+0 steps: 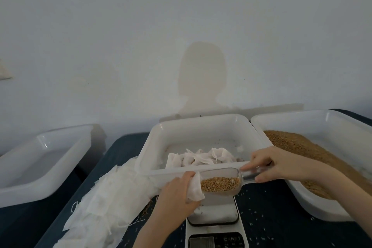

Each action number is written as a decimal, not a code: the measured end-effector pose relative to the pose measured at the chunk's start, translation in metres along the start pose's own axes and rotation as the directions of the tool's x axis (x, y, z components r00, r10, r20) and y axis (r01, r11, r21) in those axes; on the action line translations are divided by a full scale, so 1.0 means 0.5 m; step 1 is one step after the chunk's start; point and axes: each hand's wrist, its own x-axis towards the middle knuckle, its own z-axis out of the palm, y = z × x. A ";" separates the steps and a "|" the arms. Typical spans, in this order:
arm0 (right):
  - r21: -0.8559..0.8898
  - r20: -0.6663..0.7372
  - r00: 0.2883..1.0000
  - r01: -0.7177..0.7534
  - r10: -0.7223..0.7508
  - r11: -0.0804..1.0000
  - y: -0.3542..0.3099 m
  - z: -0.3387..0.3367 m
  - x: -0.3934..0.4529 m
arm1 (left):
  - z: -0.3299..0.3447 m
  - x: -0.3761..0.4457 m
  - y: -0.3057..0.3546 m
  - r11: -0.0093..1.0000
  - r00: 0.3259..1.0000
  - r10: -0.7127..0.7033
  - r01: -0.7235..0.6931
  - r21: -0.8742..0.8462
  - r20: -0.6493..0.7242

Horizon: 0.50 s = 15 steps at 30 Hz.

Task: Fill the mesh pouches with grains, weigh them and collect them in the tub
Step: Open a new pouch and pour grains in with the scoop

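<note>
Scale button marks blurred; no text legible

Left hand: forearm rising from below, fingers curled round a mesh pouch. Right hand: reaching in from the right, pinching a scoop handle (thumb underneath).

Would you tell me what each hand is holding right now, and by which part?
The left hand grips an empty mesh pouch at its open mouth; the right hand pinches the clear scoop by its handle.

A plain packing workstation: white tubs, a digital scale, bare wall.
</note>
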 end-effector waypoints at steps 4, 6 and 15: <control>-0.011 0.002 1.000 -0.010 0.010 1.000 0.006 0.005 0.001 | -0.002 -0.008 0.011 0.998 0.999 0.023 -0.026 0.051 0.044; -0.036 0.006 1.000 -0.020 0.020 0.999 0.005 0.004 0.000 | -0.007 -0.009 0.013 0.998 0.994 0.045 -0.048 0.030 0.095; -0.318 -0.023 0.999 -0.045 0.040 0.947 -0.034 -0.010 0.014 | -0.009 0.013 0.010 0.986 0.998 -0.019 0.029 -0.164 0.064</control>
